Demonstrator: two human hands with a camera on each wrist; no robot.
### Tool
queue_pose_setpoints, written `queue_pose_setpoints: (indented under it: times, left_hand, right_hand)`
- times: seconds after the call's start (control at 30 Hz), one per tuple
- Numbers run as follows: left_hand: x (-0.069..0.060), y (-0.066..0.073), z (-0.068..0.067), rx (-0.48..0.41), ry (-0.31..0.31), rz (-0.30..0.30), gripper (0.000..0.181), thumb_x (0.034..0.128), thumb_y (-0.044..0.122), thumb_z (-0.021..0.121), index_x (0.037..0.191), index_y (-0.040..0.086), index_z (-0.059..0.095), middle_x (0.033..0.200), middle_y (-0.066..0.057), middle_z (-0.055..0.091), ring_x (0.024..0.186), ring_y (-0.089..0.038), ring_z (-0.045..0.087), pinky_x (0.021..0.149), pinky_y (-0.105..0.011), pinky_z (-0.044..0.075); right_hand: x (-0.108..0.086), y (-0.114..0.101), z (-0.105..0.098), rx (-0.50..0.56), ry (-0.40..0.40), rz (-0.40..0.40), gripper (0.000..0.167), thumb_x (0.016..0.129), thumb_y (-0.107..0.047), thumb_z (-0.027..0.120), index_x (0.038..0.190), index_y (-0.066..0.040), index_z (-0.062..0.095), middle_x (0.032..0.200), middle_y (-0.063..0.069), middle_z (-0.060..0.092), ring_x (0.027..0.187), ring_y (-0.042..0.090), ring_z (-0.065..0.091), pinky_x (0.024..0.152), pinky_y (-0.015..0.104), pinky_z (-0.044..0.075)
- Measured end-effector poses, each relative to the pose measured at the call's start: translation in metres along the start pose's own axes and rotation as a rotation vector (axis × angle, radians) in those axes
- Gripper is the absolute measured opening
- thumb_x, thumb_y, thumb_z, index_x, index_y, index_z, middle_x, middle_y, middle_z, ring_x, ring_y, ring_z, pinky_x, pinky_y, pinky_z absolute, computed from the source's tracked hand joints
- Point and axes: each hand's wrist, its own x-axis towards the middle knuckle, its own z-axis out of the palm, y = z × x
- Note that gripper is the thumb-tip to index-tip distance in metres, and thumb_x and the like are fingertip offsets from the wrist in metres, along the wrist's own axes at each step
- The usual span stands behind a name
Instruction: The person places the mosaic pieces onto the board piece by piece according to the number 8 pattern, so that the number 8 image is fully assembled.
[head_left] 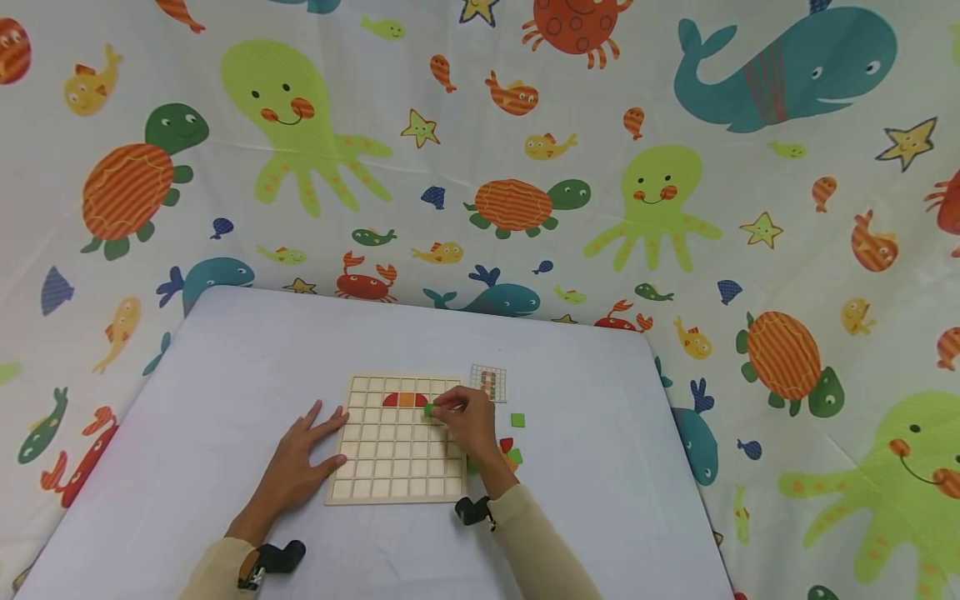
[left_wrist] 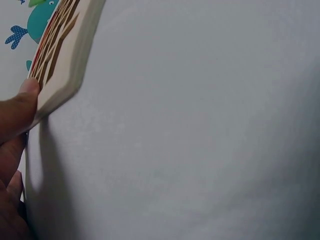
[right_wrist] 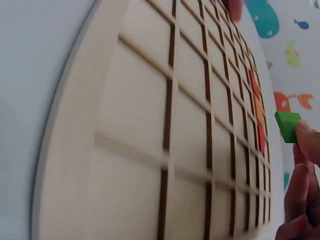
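Note:
A wooden grid board (head_left: pixel 393 487) lies on the white table. Near its far side sits a row of pieces: an orange square (head_left: pixel 407 400) between two red rounded pieces (head_left: pixel 391 400). Between thumb and fingertips my right hand (head_left: pixel 472 427) pinches a green square tile (right_wrist: pixel 288 126), held just over the board right of that row. My left hand (head_left: pixel 300 462) has its fingers spread, with thumb and fingertips touching the board's left edge; in the left wrist view the thumb (left_wrist: pixel 22 107) rests against the board's side (left_wrist: pixel 75 60).
A small pattern card (head_left: pixel 499 385) lies beyond the board's far right corner. Another green square (head_left: pixel 518 420) lies right of the board. Red, green and orange pieces (head_left: pixel 507 445) are gathered beside my right wrist, partly hidden. A cloth with sea animals (head_left: pixel 450 108) hangs behind the table.

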Motion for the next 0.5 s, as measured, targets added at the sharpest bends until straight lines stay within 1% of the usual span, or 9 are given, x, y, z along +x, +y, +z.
queue_pose_setpoints:
  times: [0.1,0.23,0.37,0.5]
  left_hand:
    - [0.0,0.0,0.0,-0.006,0.0,0.0,0.072,0.0867,0.02,0.087,0.152,0.009,0.058,0.17,-0.034,0.028,0.153,-0.065,0.026,0.122,-0.08,0.022]
    - [0.0,-0.002,0.001,-0.011,-0.001,0.005,0.072,0.0869,0.021,0.087,0.152,0.009,0.058,0.17,-0.033,0.029,0.154,-0.064,0.026,0.123,-0.078,0.021]
    - [0.0,-0.002,0.0,-0.012,-0.003,0.005,0.072,0.0873,0.021,0.087,0.152,0.01,0.058,0.17,-0.033,0.029,0.154,-0.063,0.025,0.124,-0.078,0.021]
    - [0.0,-0.002,0.0,-0.01,0.001,0.015,0.072,0.0874,0.021,0.086,0.152,0.01,0.058,0.17,-0.032,0.031,0.154,-0.063,0.026,0.124,-0.078,0.021]
  right_hand:
    - [-0.001,-0.01,0.019,0.023,-0.032,0.026,0.006,0.089,-0.018,0.087,0.09,-0.019,0.082,0.083,-0.004,0.074,0.072,0.009,0.059,0.063,0.025,0.051]
    - [-0.001,-0.018,0.039,0.001,-0.047,0.03,0.006,0.088,-0.019,0.088,0.088,-0.021,0.082,0.082,-0.008,0.075,0.071,0.006,0.06,0.063,0.024,0.051]
    - [0.0,-0.02,0.057,-0.04,-0.03,0.007,0.009,0.087,-0.019,0.089,0.085,-0.022,0.081,0.077,-0.009,0.075,0.067,0.002,0.06,0.061,0.023,0.049]
    - [0.002,-0.021,0.069,-0.103,0.004,0.003,0.011,0.086,-0.019,0.09,0.083,-0.024,0.081,0.074,-0.012,0.073,0.067,-0.001,0.06,0.058,0.022,0.047]
